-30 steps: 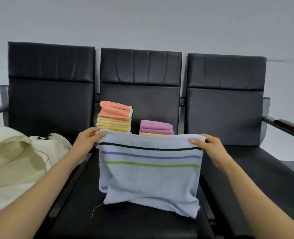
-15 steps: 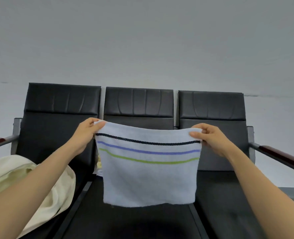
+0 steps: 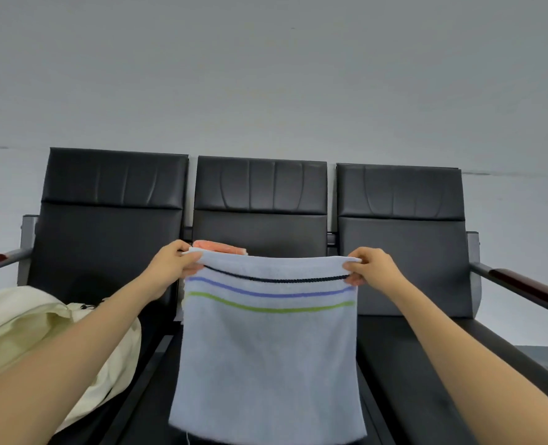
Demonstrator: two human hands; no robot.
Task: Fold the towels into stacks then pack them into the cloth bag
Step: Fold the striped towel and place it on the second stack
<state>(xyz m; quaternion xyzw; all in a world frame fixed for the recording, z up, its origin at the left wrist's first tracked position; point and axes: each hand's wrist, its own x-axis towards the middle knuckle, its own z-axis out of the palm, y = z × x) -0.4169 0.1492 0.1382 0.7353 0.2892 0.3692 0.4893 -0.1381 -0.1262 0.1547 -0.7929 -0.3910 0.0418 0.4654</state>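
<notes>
Light blue towel (image 3: 268, 358) with black, blue and green stripes: hung flat in the air before the middle seat (image 3: 260, 200) of a black three-seat bench, its top corners pinched by the left hand (image 3: 173, 268) and right hand (image 3: 374, 268), fingers curled over the hem. Folded orange towel (image 3: 218, 246): showed just above that hem. Cream cloth bag (image 3: 35, 329): lay slumped on the left seat (image 3: 112, 220).

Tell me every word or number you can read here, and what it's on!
None: there is nothing to read.
The towel has only three stripes: dark, blue and green.
The cloth bag, the chairs and the wall show no writing.
</notes>
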